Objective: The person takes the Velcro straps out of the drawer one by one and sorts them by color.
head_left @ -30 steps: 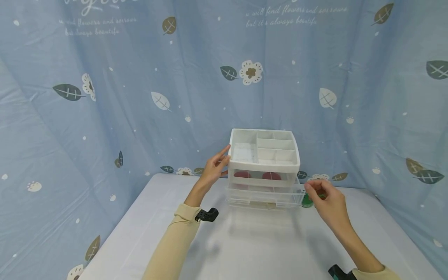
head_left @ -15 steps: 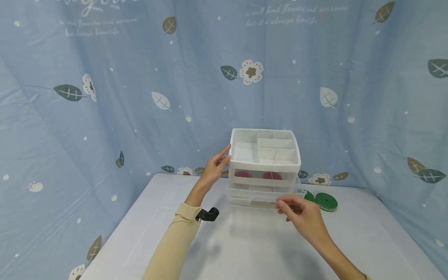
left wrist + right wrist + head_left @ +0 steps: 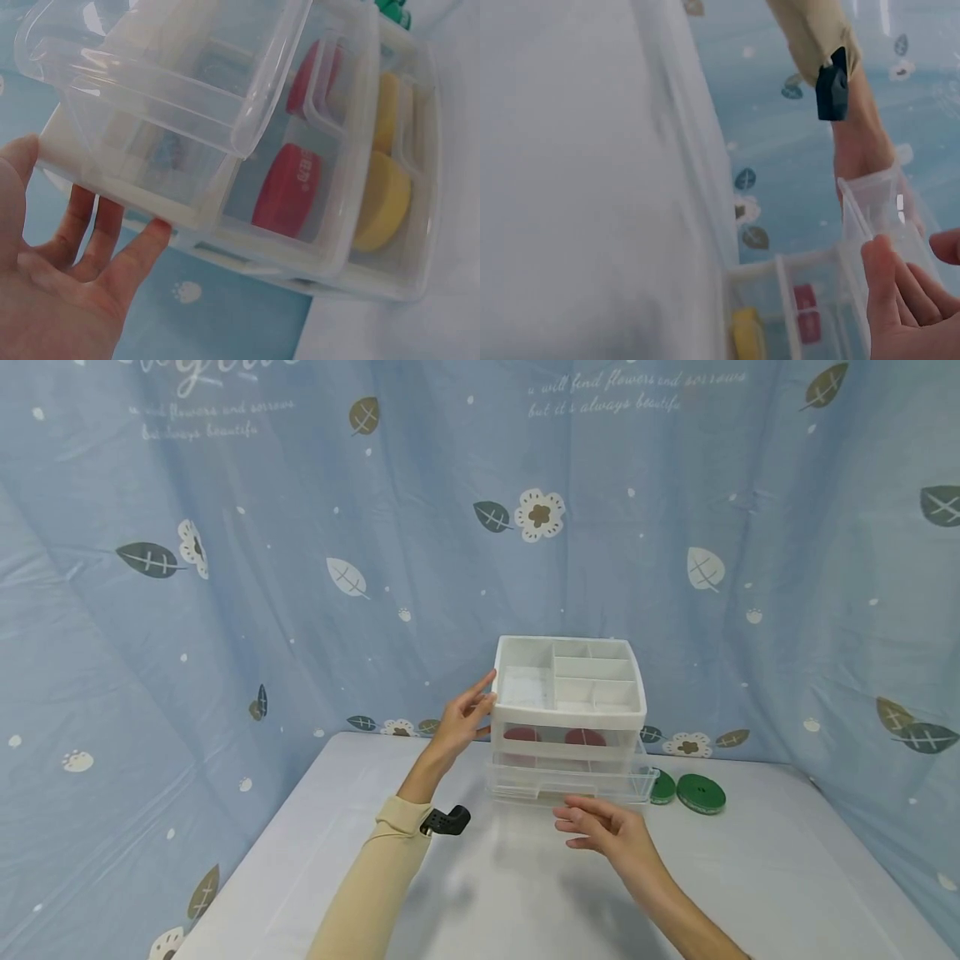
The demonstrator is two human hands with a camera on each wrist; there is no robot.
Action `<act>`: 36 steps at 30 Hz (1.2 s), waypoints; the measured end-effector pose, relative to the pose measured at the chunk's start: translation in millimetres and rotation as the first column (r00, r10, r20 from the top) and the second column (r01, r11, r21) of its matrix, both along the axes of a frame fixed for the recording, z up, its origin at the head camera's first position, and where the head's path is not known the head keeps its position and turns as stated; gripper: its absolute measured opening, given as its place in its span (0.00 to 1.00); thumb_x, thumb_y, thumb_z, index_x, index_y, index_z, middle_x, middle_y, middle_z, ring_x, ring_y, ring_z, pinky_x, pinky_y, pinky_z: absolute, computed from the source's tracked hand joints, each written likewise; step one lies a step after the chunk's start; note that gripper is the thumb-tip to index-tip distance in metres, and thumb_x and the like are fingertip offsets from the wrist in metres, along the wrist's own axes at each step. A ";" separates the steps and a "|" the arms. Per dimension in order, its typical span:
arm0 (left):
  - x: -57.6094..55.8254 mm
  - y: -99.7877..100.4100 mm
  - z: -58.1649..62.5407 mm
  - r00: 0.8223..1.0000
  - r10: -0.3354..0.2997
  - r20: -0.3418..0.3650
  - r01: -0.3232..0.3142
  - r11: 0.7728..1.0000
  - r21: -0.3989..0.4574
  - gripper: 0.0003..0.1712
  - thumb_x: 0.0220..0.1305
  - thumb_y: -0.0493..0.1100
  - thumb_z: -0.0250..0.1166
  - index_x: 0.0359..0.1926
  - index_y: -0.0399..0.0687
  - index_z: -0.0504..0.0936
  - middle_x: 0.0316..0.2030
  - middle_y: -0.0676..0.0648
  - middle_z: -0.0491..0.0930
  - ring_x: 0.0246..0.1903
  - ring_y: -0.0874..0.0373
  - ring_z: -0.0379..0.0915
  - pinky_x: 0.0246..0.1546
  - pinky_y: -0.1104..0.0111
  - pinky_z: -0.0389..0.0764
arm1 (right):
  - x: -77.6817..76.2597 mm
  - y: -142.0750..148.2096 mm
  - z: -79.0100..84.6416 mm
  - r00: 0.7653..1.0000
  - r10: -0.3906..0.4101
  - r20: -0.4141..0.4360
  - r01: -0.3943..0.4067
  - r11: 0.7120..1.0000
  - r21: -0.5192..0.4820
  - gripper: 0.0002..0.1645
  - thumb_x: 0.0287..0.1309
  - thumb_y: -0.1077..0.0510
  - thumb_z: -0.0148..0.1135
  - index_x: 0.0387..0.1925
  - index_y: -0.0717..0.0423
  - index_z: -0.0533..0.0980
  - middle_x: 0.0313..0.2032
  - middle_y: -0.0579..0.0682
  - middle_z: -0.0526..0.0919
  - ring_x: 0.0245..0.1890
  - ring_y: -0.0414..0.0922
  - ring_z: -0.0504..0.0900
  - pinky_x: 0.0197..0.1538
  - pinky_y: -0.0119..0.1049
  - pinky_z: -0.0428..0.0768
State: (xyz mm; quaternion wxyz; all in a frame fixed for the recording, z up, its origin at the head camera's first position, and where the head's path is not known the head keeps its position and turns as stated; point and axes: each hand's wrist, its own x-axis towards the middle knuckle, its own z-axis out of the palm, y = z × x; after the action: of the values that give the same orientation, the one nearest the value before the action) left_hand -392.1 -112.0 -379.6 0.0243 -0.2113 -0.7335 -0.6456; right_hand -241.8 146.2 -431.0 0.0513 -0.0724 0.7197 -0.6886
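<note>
A white organizer (image 3: 566,718) with clear drawers stands on the table, and its pulled-out clear drawer (image 3: 172,105) juts toward me. My left hand (image 3: 457,722) rests against the organizer's left side, fingers spread; in the left wrist view its fingertips touch the white frame near the top. My right hand (image 3: 607,835) hovers just in front of the drawer's front, its fingers loosely bent and holding nothing. Through the lower clear fronts show red pieces (image 3: 289,191) in one level and yellow pieces (image 3: 382,202) in the level below.
Two flat green rolls (image 3: 701,794) lie on the table right of the organizer, one partly behind the drawer's corner. The organizer's top tray (image 3: 525,685) is split into compartments. A blue patterned curtain (image 3: 420,527) hangs behind the white table (image 3: 495,893).
My right hand has moved left and nearer to me from the drawer's right corner, and its fingers have loosened. The green rolls have come into fuller view. My left hand stays in place.
</note>
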 end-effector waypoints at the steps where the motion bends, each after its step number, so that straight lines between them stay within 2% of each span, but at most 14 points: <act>1: -0.1 0.0 0.2 1.000 0.001 0.003 -0.001 1.000 0.001 0.27 0.73 0.56 0.55 0.70 0.79 0.63 0.59 0.41 0.75 0.60 0.48 0.73 0.58 0.53 0.80 | 0.0 -0.3 0.2 1.000 0.008 0.027 -0.007 0.999 -0.035 0.31 0.66 0.46 0.61 0.64 0.59 0.72 0.55 0.56 0.84 0.50 0.45 0.86 0.50 0.37 0.87; 5: -0.4 0.3 0.8 1.000 0.003 0.013 -0.003 1.000 0.004 0.27 0.73 0.56 0.55 0.70 0.80 0.64 0.59 0.42 0.75 0.60 0.49 0.73 0.58 0.53 0.80 | 0.4 -1.8 3.0 0.991 0.048 0.122 -0.023 0.980 -0.198 0.35 0.67 0.47 0.61 0.68 0.61 0.67 0.58 0.56 0.82 0.54 0.44 0.84 0.55 0.36 0.84; 10: -0.7 0.1 0.6 1.000 0.004 0.013 -0.004 1.000 0.006 0.27 0.73 0.56 0.55 0.70 0.81 0.64 0.58 0.42 0.75 0.61 0.49 0.73 0.58 0.52 0.80 | 1.2 -3.7 5.7 0.973 0.114 0.200 -0.032 0.927 -0.373 0.37 0.69 0.49 0.57 0.72 0.62 0.60 0.61 0.53 0.79 0.57 0.42 0.82 0.59 0.33 0.81; 15: -0.7 0.0 0.0 1.000 0.007 0.015 -0.007 1.000 0.003 0.26 0.73 0.57 0.55 0.69 0.82 0.64 0.57 0.43 0.76 0.61 0.49 0.73 0.58 0.52 0.80 | 1.6 -8.2 6.7 0.961 0.104 0.257 0.038 0.868 -0.495 0.33 0.71 0.53 0.56 0.72 0.59 0.60 0.62 0.55 0.78 0.58 0.43 0.81 0.62 0.32 0.79; 19: -0.9 0.2 -0.5 1.000 0.005 0.017 -0.005 1.000 0.005 0.26 0.73 0.57 0.55 0.69 0.83 0.64 0.58 0.43 0.75 0.61 0.49 0.72 0.58 0.51 0.80 | 2.3 -13.6 6.9 0.963 0.075 0.260 0.084 0.831 -0.550 0.32 0.71 0.54 0.55 0.70 0.61 0.60 0.60 0.56 0.79 0.58 0.44 0.82 0.61 0.32 0.79; 25: -1.4 0.3 -0.5 1.000 -0.003 0.011 0.003 1.000 0.008 0.26 0.73 0.57 0.54 0.69 0.83 0.64 0.58 0.44 0.75 0.61 0.50 0.73 0.58 0.52 0.80 | 2.3 -20.9 6.8 0.969 0.062 0.240 0.098 0.794 -0.600 0.29 0.75 0.51 0.49 0.68 0.64 0.60 0.58 0.55 0.81 0.58 0.45 0.81 0.61 0.31 0.79; 28: -1.4 0.4 -0.5 1.000 -0.002 0.006 0.002 1.000 0.002 0.26 0.73 0.57 0.54 0.69 0.84 0.64 0.57 0.44 0.76 0.61 0.50 0.73 0.58 0.53 0.80 | 2.1 -22.7 7.0 0.968 0.060 0.243 0.104 0.785 -0.610 0.28 0.76 0.50 0.45 0.67 0.64 0.61 0.59 0.56 0.81 0.59 0.46 0.80 0.62 0.32 0.78; 36: -0.8 0.5 -1.0 1.000 0.005 0.002 -0.005 1.000 0.010 0.26 0.73 0.56 0.54 0.70 0.80 0.64 0.56 0.44 0.76 0.61 0.49 0.73 0.57 0.53 0.81 | 1.8 -22.1 6.7 0.967 0.077 0.244 0.091 0.788 -0.610 0.29 0.77 0.48 0.42 0.68 0.63 0.59 0.60 0.55 0.80 0.61 0.45 0.79 0.63 0.32 0.77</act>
State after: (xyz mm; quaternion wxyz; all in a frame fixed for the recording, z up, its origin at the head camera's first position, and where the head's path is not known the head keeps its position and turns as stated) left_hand -392.8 -111.5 -380.6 0.0262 -0.2085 -0.7306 -0.6496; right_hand -240.0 124.1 -424.3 0.1146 0.0068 0.4432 -0.8890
